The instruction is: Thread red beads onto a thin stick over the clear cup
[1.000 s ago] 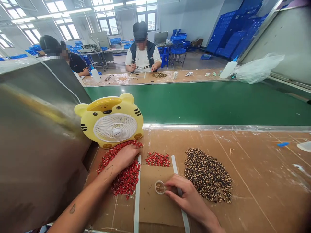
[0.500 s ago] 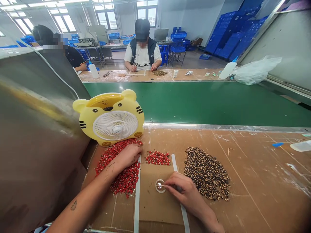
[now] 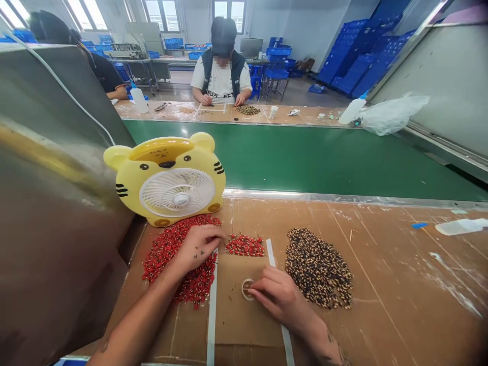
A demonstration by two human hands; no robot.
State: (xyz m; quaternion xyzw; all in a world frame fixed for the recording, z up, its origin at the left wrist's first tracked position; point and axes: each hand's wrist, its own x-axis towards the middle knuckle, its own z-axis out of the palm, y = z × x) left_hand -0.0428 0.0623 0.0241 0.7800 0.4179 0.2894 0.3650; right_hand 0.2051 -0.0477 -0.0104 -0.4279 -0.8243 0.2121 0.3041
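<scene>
My right hand (image 3: 280, 292) is closed in a pinch on a thin stick (image 3: 249, 290), like a toothpick, whose tip is in a small round clear dish (image 3: 244, 295). The dish sits on a brown cardboard sheet (image 3: 244, 325) and is partly covered by my fingers. My left hand (image 3: 202, 246) is above the right side of a large pile of small red pieces (image 3: 160, 254). Its fingertips are drawn together beside a smaller red cluster (image 3: 244, 245); whatever is between them is hidden. Right of my right hand lies a pile of black-and-cream pieces (image 3: 318, 269).
A yellow animal-shaped fan (image 3: 168, 178) stands behind the red pile, next to a metal panel (image 3: 57, 178). White tape strips (image 3: 211, 325) flank the cardboard. Beyond runs a green belt (image 3: 305, 157). Across it sits a person (image 3: 221, 76); another is at left. A white bottle (image 3: 457, 226) lies right.
My left hand has shifted from over the big red pile's edge toward the small red cluster, its fingers coming together. My right hand stays at the dish with the stick. The view has tilted slightly.
</scene>
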